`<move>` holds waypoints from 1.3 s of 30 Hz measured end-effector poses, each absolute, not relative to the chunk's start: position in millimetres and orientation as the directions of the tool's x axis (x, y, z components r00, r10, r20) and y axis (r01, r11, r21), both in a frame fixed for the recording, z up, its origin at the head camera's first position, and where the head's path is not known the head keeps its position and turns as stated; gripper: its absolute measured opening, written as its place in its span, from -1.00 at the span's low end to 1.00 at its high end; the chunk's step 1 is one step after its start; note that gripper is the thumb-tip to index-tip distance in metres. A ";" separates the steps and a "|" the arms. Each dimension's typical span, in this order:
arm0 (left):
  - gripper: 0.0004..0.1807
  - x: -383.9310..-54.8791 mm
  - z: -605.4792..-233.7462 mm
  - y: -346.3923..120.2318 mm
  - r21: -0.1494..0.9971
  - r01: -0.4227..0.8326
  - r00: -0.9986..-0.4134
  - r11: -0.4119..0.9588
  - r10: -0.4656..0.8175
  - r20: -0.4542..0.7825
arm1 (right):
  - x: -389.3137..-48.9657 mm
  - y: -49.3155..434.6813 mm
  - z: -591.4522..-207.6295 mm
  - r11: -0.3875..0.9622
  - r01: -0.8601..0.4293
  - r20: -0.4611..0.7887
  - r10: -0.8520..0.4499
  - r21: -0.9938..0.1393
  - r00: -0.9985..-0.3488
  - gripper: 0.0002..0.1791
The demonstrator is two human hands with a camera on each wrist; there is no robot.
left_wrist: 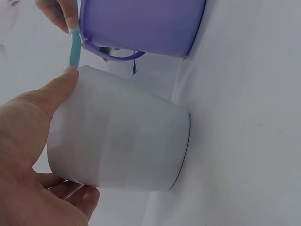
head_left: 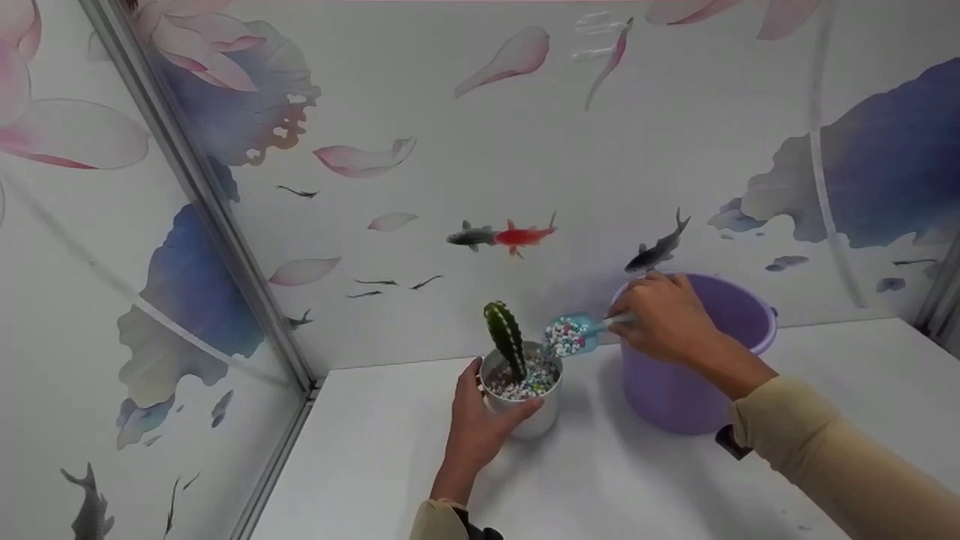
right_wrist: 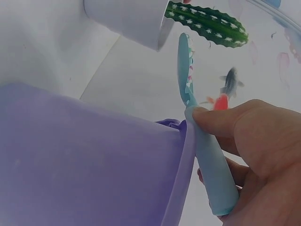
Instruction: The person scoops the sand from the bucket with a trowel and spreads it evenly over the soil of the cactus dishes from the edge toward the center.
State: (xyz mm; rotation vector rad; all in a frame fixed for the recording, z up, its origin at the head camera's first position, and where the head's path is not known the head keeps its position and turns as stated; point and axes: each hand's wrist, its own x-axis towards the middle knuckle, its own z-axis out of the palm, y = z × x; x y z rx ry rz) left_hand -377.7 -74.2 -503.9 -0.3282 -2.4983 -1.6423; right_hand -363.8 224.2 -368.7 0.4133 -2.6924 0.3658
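A green cactus (head_left: pixel 502 334) stands, leaning a little, in a white flower pot (head_left: pixel 541 414) with small multicoloured pebbles (head_left: pixel 534 382) around its base. My left hand (head_left: pixel 484 429) holds the pot, thumb at the near rim and fingers round the left side. In the left wrist view the pot (left_wrist: pixel 122 134) hides part of those fingers. My right hand (head_left: pixel 666 319) grips the handle of a light-blue trowel (right_wrist: pixel 214 174). Coloured pebbles (head_left: pixel 567 337) fill its blade, which is just right of the pot's rim and roughly level in the head view.
A purple bucket (head_left: pixel 664 397) stands right of the pot, beneath my right hand; its inside is mostly hidden. Both stand on a white table (head_left: pixel 390 450). Behind it rises a white panel (head_left: pixel 405 322) printed with fish and petals, meeting a metal-edged side panel (head_left: pixel 60 300) at left.
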 end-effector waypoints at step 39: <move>0.17 -382.7 -505.6 -76.4 0.927 0.261 -0.965 0.270 0.106 0.241 | -365.9 212.0 -383.7 0.921 -0.358 0.508 -0.237 -0.153 -0.828 -0.84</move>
